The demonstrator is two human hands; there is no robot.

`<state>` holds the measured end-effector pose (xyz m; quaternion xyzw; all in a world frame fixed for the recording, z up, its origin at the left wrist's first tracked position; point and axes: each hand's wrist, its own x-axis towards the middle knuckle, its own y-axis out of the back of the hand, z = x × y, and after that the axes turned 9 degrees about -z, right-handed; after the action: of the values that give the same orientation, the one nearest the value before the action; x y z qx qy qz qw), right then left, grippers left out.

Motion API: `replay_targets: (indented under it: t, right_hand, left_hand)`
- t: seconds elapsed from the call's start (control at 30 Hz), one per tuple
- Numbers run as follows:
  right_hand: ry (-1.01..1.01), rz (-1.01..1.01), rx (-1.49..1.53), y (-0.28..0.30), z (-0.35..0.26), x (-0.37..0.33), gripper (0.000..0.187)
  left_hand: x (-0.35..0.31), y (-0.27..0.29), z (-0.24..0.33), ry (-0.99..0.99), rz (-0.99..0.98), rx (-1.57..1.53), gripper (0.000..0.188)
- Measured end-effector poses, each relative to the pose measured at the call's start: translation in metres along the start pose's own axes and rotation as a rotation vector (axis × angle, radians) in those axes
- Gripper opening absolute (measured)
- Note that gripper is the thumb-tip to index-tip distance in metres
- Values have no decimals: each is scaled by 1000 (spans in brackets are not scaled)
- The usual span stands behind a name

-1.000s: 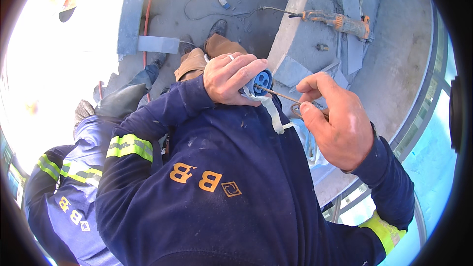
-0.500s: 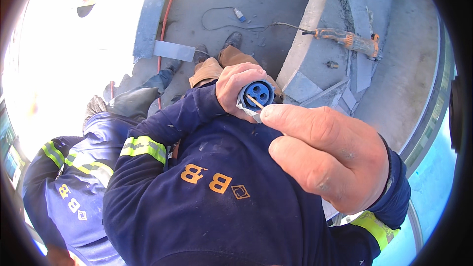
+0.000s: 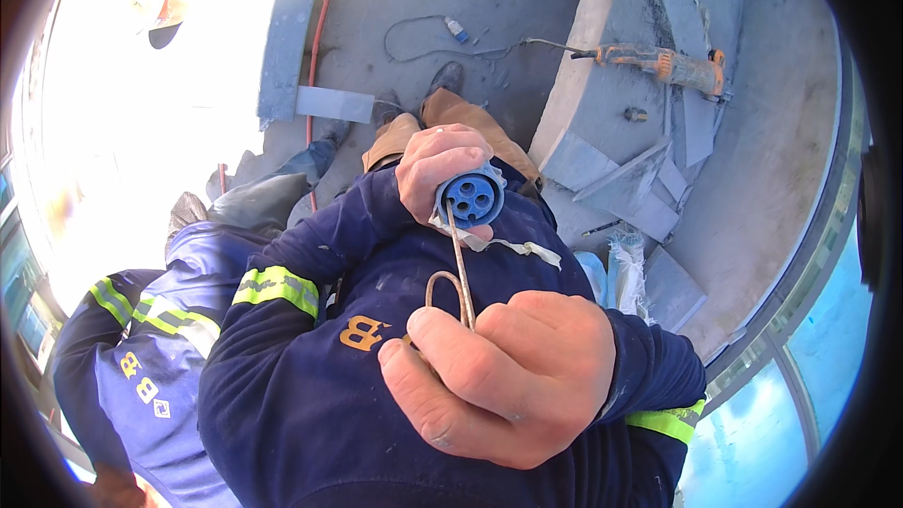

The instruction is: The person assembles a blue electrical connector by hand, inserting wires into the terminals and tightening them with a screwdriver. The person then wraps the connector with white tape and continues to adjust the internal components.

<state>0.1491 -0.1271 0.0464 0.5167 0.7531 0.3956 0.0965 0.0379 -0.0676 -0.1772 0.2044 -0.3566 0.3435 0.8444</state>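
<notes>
My left hand [image 3: 429, 172] is wrapped round a round blue industrial plug connector [image 3: 483, 185], its holed face turned up toward me. A torn strip of pale tape [image 3: 531, 249] hangs from the connector's side. In my right hand [image 3: 513, 372], pinched between thumb and fingers, is a thin rusty wire [image 3: 458, 254] with a bent loop near my fingertips. The wire's far end reaches the lower left of the connector's face; whether it is inside a hole I cannot tell.
A co-worker [image 3: 155, 348] in a dark blue jacket is close on my left. At upper right an orange power tool [image 3: 663, 66] lies on a concrete ledge, near broken grey slabs [image 3: 625, 174]. A red hose [image 3: 324, 14] and a cable with a blue-and-white plug [image 3: 456, 30] lie ahead.
My right hand has moved down and left, nearer my chest, so more of the wire and its loop shows. The connector has shifted slightly left, and the hanging tape is now visible.
</notes>
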Motion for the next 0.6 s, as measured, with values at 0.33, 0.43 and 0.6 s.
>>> replay_targets:
  t: [0.33,0.43,0.6]
  right_hand:
    - [-43,-17,266,11,30,8,25]
    - [-94,-114,453,20,31,11,35]
    - [-82,-197,373,30,34,6,31]
  left_hand:
    - [-5,-13,0,63,-2,-39,69]
    - [-6,-17,3,108,81,-70,70]
    - [2,-9,3,25,89,-51,71]
